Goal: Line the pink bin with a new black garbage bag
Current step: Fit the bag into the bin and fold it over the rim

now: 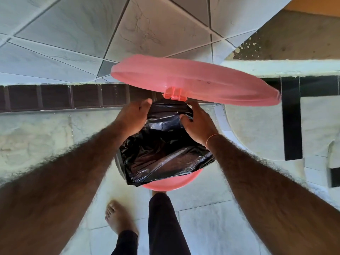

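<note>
At centre frame, a black garbage bag (165,155) is draped over the pink bin (173,184). Its far edge is pinched by the left hand (134,116) and right hand (199,124), just below the raised pink lid (195,80).

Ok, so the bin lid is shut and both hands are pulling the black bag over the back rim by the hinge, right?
Not quite: the lid is open, tipped up on its hinge above the pink bin, as the head view shows. The rest holds: the left hand and right hand both grip the black bag at the back rim by the hinge.
</note>
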Available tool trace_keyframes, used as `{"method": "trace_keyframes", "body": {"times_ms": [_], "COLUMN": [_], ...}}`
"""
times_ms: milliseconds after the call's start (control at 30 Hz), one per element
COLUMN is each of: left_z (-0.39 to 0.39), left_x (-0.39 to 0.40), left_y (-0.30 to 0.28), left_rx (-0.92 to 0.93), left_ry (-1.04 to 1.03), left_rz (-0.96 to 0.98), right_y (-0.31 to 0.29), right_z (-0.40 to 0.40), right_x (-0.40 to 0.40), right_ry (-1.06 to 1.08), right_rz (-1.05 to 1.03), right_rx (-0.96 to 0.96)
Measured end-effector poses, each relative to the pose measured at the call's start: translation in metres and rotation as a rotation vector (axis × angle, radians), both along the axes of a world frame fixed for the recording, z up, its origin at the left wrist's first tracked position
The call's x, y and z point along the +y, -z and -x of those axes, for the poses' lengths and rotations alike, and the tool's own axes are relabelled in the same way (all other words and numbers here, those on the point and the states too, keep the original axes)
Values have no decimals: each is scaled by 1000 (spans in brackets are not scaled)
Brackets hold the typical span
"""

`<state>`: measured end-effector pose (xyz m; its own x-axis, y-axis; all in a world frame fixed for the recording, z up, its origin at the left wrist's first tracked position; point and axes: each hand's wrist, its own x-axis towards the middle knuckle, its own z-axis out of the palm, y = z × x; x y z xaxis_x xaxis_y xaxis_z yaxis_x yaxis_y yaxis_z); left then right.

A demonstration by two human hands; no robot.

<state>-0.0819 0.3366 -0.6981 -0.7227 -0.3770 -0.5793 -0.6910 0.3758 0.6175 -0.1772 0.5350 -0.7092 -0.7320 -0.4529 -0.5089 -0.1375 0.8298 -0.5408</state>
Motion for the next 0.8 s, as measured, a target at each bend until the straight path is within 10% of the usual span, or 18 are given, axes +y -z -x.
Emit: {"method": "trace_keyframes", "body": {"times_ms": [133,267,533,800], "left_z": [-5,0,-19,-91], "left_x": [6,21,8,7], "left_y": [-9,-3,-7,-3], "left_rx": [422,309,86,95], "left_ry": [224,490,244,252], "left_rz": [576,499,259,584], "right_y": [2,2,9,9], "right_z": [0,2,-4,-7], "right_x": [0,-1,18,34], "right_ry": [63,27,19,202], "right_rz": [1,12,-81,-120], "right_rx": [19,26,9,-91]}}
